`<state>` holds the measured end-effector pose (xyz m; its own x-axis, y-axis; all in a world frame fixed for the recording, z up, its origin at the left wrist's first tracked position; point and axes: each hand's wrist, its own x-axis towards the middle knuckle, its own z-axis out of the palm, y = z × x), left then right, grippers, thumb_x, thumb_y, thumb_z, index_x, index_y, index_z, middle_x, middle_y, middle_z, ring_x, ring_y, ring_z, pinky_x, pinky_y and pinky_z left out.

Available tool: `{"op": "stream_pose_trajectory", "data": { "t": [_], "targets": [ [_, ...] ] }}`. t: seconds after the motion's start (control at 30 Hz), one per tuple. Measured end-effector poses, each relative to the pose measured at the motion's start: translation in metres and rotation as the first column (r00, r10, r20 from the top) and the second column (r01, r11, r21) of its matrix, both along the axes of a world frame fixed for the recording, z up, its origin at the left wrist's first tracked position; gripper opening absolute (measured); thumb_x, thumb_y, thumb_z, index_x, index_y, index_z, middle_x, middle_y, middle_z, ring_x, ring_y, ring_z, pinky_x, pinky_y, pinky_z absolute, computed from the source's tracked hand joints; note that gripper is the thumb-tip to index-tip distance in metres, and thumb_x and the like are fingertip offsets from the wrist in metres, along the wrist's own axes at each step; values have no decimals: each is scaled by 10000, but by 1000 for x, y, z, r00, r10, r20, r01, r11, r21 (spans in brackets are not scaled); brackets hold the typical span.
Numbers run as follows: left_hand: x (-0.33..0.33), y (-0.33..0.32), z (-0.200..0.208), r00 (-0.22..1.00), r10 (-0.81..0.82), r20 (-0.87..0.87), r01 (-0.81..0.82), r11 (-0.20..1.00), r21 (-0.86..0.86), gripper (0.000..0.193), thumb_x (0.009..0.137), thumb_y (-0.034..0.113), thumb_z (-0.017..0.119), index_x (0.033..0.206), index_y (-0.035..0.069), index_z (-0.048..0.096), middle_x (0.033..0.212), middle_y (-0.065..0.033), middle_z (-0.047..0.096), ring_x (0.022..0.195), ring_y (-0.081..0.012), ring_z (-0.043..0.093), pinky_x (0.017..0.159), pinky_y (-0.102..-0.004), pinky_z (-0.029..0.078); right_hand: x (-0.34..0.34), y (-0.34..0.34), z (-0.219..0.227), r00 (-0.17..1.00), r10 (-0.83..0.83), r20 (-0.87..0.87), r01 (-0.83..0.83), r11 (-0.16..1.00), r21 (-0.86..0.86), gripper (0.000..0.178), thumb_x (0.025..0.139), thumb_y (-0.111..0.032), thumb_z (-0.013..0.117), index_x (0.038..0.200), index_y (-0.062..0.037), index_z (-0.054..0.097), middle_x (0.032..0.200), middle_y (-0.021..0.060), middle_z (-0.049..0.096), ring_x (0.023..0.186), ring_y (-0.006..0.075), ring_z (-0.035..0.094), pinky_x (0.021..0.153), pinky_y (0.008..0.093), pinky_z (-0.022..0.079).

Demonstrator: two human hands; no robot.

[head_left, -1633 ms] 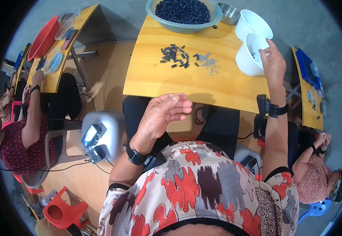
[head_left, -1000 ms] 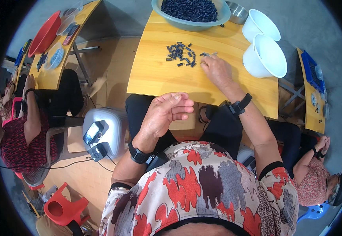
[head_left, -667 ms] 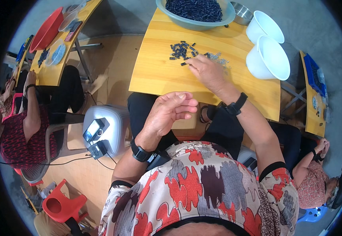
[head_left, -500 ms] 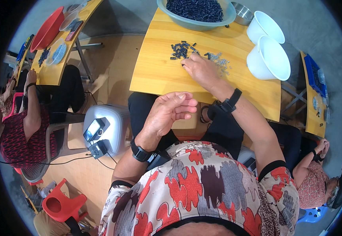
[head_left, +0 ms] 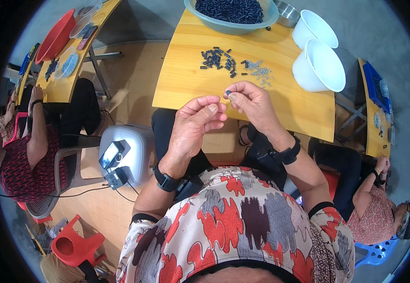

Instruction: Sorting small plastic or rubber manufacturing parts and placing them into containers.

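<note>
My right hand (head_left: 251, 103) pinches a small dark cylindrical piece (head_left: 228, 93) between thumb and index finger, just off the near edge of the yellow table (head_left: 186, 85). Close by on its left, my left hand (head_left: 196, 121) is closed, thumb against the curled fingers; whatever lies between them is too small to make out. The fingertips of the two hands almost meet. Beyond them on the table lies a loose pile of dark cylindrical pieces (head_left: 213, 58). Right of that pile are scattered small clear or silvery pieces (head_left: 260, 71).
At the table's far edge stands a pale basin (head_left: 233, 29) full of dark pieces, beside a metal bowl (head_left: 287, 15). Two white buckets (head_left: 318, 66) stand at the right. A grey stool (head_left: 141, 146) carries electronic devices. Other people sit at tables left and right.
My right hand has come back from the piles toward my left hand, now with a dark piece in its pinch. The left hand's thumb and fingers have drawn together.
</note>
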<state>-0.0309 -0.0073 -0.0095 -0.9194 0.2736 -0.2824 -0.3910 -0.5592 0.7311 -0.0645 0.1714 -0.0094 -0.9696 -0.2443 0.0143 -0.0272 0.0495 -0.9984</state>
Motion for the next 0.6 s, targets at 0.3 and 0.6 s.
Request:
{"op": "stream_pose_trajectory", "data": {
  "t": [0.3, 0.6],
  "targets": [
    [7, 15, 13, 992, 10, -129, -18, 998, -61, 239, 839, 73, 629, 1068, 16, 591, 878, -53, 646, 729, -104, 617, 663, -228, 521, 27, -1, 17, 966, -101, -239, 105, 994, 5, 157, 810, 22, 599, 963, -11, 600, 872, 42, 617, 776, 96, 591, 659, 215, 490],
    [14, 15, 15, 971, 7, -239, -34, 993, -109, 197, 849, 90, 623, 1026, 6, 613, 848, -55, 649, 715, -91, 611, 645, -221, 519, 40, -2, 36, 842, -35, -538, 189, 954, 234, 310, 764, 36, 645, 1053, -48, 569, 854, 56, 621, 734, 113, 611, 621, 226, 502]
  ]
}}
